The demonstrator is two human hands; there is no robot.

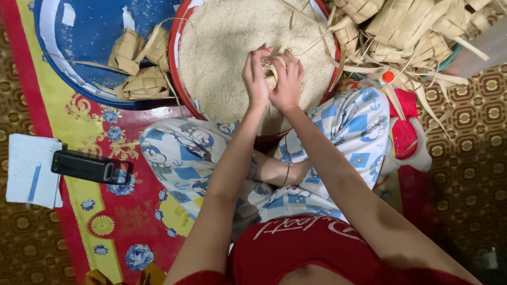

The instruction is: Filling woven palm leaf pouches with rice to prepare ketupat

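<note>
Over the red basin (pixel 177 79) of rice (pixel 227 47): left hand (pixel 256 79) and right hand (pixel 288 82) closed together around one woven leaf pouch (pixel 272 71), apparently mid-filling. Likely next need: a steady pinch on the opening, pouch kept above the grains. Three pouches (pixel 138 63) lying in the blue basin (pixel 79 53) alongside; a heap too tangled to count upper right.
</note>
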